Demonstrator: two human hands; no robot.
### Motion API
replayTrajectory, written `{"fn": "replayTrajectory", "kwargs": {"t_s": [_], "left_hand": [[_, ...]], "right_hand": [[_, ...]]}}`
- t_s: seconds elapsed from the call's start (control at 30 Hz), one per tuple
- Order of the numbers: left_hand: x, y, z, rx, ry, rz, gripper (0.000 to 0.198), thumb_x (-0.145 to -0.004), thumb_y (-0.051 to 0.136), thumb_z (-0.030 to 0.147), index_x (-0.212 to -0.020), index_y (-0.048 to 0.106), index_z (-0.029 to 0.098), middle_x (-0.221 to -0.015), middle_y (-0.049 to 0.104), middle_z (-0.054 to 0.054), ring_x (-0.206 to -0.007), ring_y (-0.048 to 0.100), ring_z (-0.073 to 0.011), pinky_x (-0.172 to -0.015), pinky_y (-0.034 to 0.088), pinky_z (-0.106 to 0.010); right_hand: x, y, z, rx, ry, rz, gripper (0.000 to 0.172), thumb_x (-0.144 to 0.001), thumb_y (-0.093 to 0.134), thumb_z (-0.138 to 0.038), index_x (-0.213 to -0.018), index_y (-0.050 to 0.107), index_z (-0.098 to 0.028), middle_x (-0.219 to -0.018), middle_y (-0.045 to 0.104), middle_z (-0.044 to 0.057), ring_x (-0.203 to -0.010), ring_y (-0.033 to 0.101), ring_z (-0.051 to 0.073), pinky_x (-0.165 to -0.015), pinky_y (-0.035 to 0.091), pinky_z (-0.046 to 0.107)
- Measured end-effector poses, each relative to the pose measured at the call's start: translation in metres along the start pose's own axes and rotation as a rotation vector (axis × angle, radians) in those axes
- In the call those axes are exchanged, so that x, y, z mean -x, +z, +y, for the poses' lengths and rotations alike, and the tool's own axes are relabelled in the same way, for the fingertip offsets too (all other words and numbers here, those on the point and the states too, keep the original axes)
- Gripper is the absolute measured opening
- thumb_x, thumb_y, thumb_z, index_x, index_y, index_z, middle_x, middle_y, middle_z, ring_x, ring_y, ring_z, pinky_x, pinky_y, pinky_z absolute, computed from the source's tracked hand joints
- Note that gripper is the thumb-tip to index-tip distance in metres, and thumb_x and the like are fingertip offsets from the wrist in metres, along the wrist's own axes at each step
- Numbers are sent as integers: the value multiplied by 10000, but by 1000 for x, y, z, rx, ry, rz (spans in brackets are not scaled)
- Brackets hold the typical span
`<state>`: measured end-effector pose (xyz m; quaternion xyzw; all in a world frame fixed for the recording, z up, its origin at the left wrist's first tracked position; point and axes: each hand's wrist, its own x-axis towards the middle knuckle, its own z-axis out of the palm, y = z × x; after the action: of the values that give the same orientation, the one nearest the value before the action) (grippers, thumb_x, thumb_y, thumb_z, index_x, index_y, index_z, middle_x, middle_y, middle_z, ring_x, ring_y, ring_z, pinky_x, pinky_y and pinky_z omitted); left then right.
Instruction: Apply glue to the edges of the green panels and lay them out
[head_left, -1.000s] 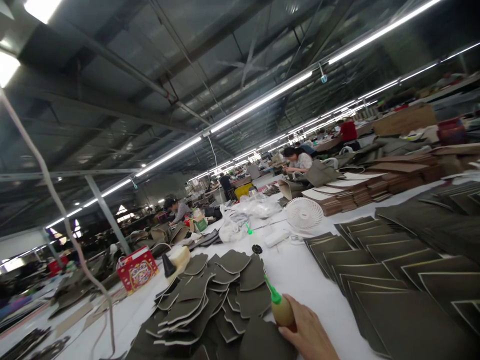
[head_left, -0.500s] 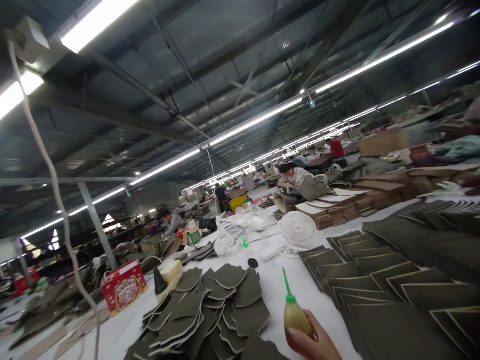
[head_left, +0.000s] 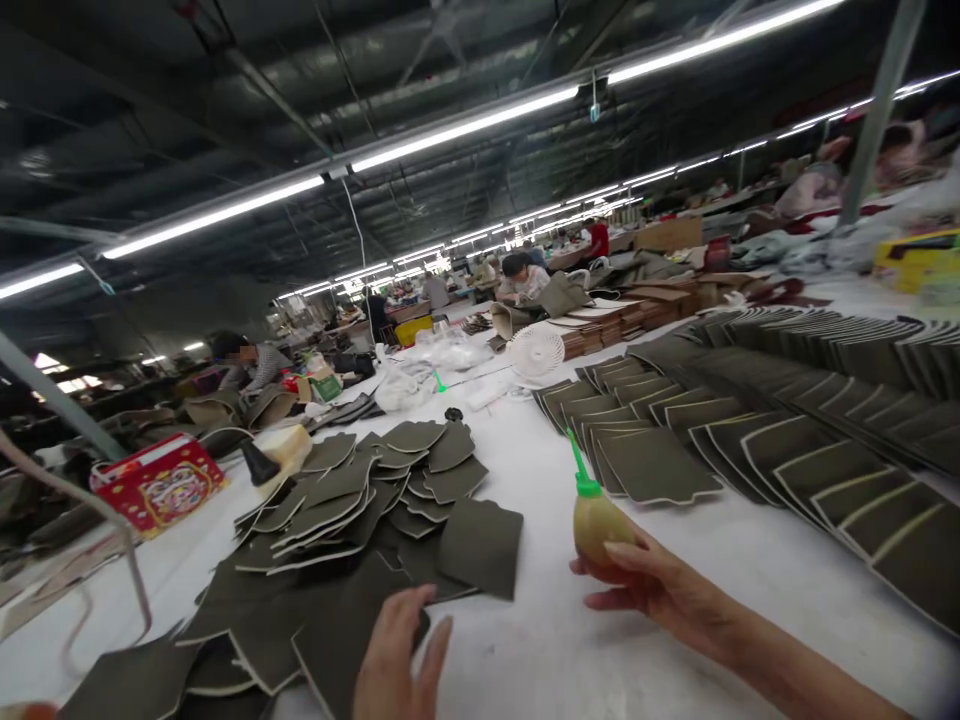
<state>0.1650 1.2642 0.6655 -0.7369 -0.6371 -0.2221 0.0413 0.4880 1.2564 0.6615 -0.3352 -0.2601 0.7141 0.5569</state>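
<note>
Looks like a factory workshop. Lit by tube lights (head_left: 465,130), crowded with overlapping dark pieces (head_left: 481,545) and workers (head_left: 535,284).

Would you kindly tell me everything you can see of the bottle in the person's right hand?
The bottle has a rounded, yellowish-olive body, apparently plastic, and a green cap tapering into a long, thin green nozzle. It is roughly upright, nozzle up and leaning slightly left in the picture. The right hand grips its lower part over the white tabletop, between a loose pile of dark pieces and fanned rows of others.
</note>
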Motion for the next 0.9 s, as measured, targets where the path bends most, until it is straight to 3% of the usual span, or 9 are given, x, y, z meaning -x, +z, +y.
{"fn": "replayTrajectory", "kwargs": {"t_s": [0.07, 0.13, 0.27, 0.47, 0.6, 0.7, 0.77, 0.83, 0.9], "left_hand": [[-28, 19, 26, 53, 50, -162, 496, -818, 527, 482, -1234, 578, 218, -1260, 553, -109, -1176, 489, -274, -987, 404, -392], [-48, 33, 48, -6, -7, -233, 645, -763, 589, 503, -1324, 500, 197, -1351, 469, -178, -1253, 404, -348, -996, 360, -462], [-62, 48, 71, -114, -26, -356, 812, -689, 637, 570, -1367, 441, 168, -1434, 340, -252, -1309, 293, -444, -1018, 273, -521], [-64, 46, 98, -271, 0, -491, 625, -750, 524, 394, -1286, 484, 76, -1187, 538, -263, -1095, 519, -392, -854, 414, -464], [-83, 42, 118, -273, 53, -583, 669, -809, 406, 265, -1439, 262, 93, -997, 627, -201, -933, 621, -339, -787, 447, -435], [-103, 33, 120, -254, 66, -583, 661, -823, 298, 144, -1472, 201, 220, -951, 649, -157, -882, 650, -324, -785, 446, -449], [-115, 21, 110, -129, -8, -535, 668, -828, 270, 130, -1475, 175, 265, -972, 651, -136, -904, 652, -307, -804, 451, -447], [-117, 9, 94, 93, -141, -408, 682, -830, 297, 161, -1474, 122, 306, -1078, 633, -110, -957, 642, -281, -831, 464, -429], [-105, 0, 77, 380, -275, -254, 698, -815, 362, 194, -1454, 124, 343, -1243, 563, -78, -1030, 619, -243, -868, 476, -385]], "right_hand": [[11, 2, 10, -72, 36, -4, 599, -828, 620, -362, -1340, 355, -198, -1043, 649, 130, -1031, 611, 317, -755, 551, 468], [16, 1, 19, -148, 69, 10, 518, -871, 548, -425, -1289, 428, -143, -1069, 646, 170, -1017, 611, 320, -758, 545, 482], [21, -6, 28, -221, 119, 61, 489, -857, 543, -463, -1177, 531, -93, -1111, 632, 198, -973, 623, 313, -792, 528, 466], [35, -16, 23, -138, 7, 97, 550, -720, 747, -371, -1211, 535, -242, -959, 663, 60, -802, 628, 234, -602, 524, 341], [38, -24, 23, -216, -53, 202, 524, -621, 816, -419, -1046, 635, -171, -919, 678, 70, -723, 593, 157, -527, 453, 224], [40, -28, 21, -315, -28, 241, 505, -653, 769, -533, -959, 660, -146, -835, 681, 65, -658, 581, 130, -532, 436, 210], [43, -29, 17, -363, 18, 230, 537, -689, 720, -589, -910, 672, -102, -780, 673, 86, -631, 584, 135, -544, 444, 222], [48, -28, 12, -397, 54, 205, 507, -728, 700, -560, -915, 681, -89, -780, 673, 98, -636, 596, 148, -561, 457, 236], [53, -26, 8, -407, 47, 180, 392, -755, 708, -441, -992, 678, -131, -834, 688, 88, -662, 610, 159, -582, 470, 247]]}}
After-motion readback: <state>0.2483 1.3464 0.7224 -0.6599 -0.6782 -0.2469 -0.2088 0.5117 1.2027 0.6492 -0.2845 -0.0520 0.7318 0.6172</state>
